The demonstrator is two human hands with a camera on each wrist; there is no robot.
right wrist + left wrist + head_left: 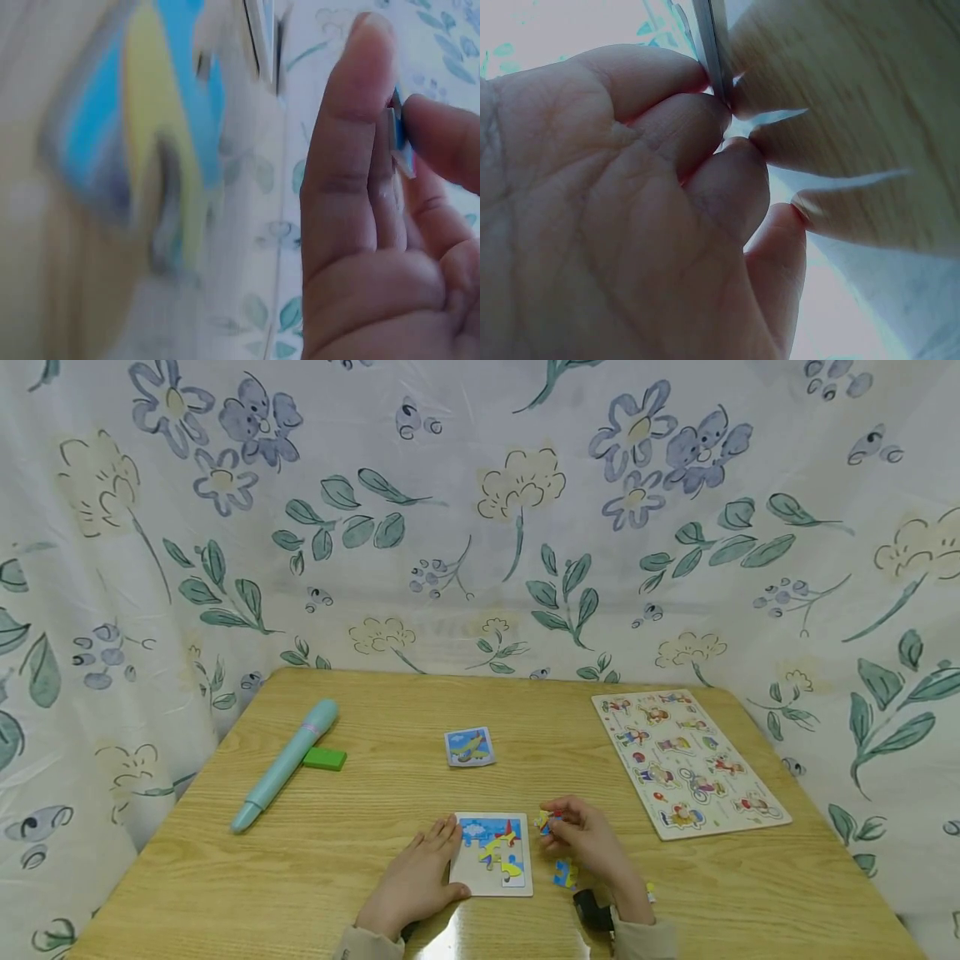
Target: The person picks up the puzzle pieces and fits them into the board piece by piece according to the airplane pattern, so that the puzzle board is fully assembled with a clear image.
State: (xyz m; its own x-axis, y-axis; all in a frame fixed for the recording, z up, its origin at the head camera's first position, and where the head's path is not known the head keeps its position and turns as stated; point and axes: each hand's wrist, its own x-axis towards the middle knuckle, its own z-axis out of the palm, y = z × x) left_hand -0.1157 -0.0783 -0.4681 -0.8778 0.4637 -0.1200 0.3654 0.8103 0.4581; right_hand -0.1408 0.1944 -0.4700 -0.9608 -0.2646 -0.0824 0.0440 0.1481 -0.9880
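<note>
Puzzle board lies flat at the near middle of the table, its far strip and part of its right side filled with an aeroplane picture, its near left part bare. The left hand lies along the board's left edge, fingers extended and gripping nothing; light, steady pressure there should stop the board from sliding. The right hand, just beyond the right edge, pinches a small puzzle piece between thumb and fingers. A sound way to seat it would be to check its colours against the picture card on the far side, turn it until its tabs face matching notches, then lower it level and press with a fingertip, never forcing a corner. The right wrist is best carried high, since a loose blue-and-yellow piece lies just nearer and could be swept aside
</note>
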